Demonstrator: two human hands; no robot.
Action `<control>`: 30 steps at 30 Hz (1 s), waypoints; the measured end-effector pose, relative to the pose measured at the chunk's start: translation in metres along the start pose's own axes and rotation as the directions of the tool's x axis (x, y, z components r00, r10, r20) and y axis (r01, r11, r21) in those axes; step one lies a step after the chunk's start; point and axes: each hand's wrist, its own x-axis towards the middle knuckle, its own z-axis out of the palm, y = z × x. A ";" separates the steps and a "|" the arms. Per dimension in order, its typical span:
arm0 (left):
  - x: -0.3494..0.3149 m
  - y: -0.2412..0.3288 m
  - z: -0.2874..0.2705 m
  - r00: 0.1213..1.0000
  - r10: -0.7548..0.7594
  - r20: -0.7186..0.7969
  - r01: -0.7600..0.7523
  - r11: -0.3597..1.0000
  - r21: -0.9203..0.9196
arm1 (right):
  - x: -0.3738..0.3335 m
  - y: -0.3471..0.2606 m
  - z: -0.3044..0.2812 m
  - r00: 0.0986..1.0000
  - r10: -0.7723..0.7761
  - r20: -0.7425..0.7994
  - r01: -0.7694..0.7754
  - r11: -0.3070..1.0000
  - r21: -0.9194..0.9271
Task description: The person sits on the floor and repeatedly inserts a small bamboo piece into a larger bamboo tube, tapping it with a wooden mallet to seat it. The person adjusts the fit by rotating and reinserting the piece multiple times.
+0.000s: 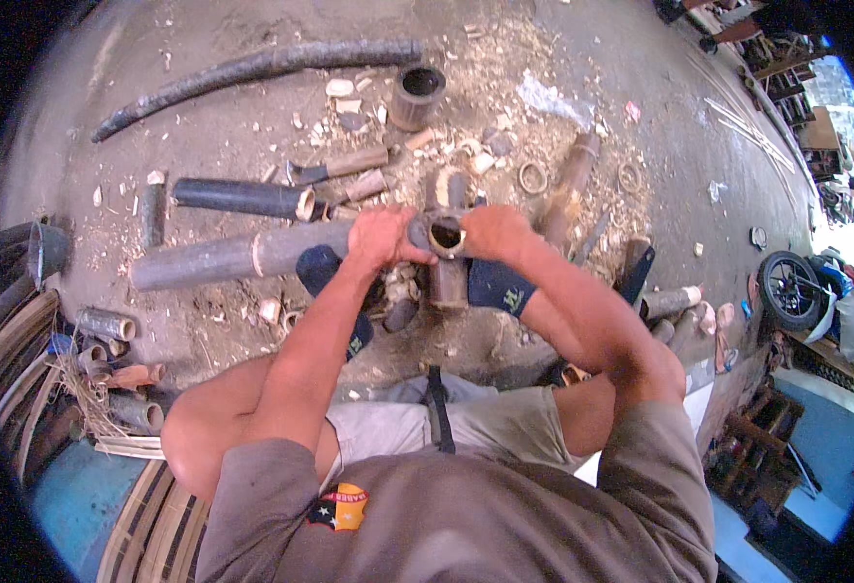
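A short hollow bamboo tube (pixel 444 255) is held between my hands, its pale cut end and dark hollow facing up. My left hand (pixel 385 238) is closed on its left side, with the thumb by the rim. My right hand (pixel 497 233) is closed in a fist against the right side; whatever is inside its fingers is hidden. Directly beneath the tube lies a thick brown bamboo or wood piece (pixel 449 291), between my dark blue footwear (pixel 496 288). A thick grey bamboo length (pixel 198 262) extends leftward from near my left hand.
A bladed tool with a wooden handle (pixel 354 163) lies beyond my left hand, near a black tube (pixel 237 197). Farther off are an upright bamboo cup (pixel 415 109) and a long dark pole (pixel 252 74). Shavings and cut rings (pixel 533 177) litter the floor. A wheel (pixel 791 291) stands right.
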 end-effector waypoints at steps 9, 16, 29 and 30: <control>0.016 -0.007 -0.004 0.883 0.048 -0.466 -0.283 0.848 -0.448 | -0.063 0.006 -0.027 0.999 -0.045 0.030 0.025 0.883 0.468; 0.065 0.100 -0.103 0.902 0.161 -0.400 -0.399 0.661 -0.635 | -0.069 0.091 -0.153 0.956 -0.112 -0.270 0.292 0.352 0.889; 0.076 0.081 -0.005 0.636 -0.770 0.049 -0.282 -0.291 -0.914 | 0.147 -0.033 -0.081 0.919 -0.161 -0.360 0.395 0.383 0.835; 0.079 0.080 -0.001 0.621 -0.779 0.087 -0.295 -0.335 -0.895 | 0.157 -0.032 -0.078 0.920 -0.241 -0.311 0.390 0.462 0.796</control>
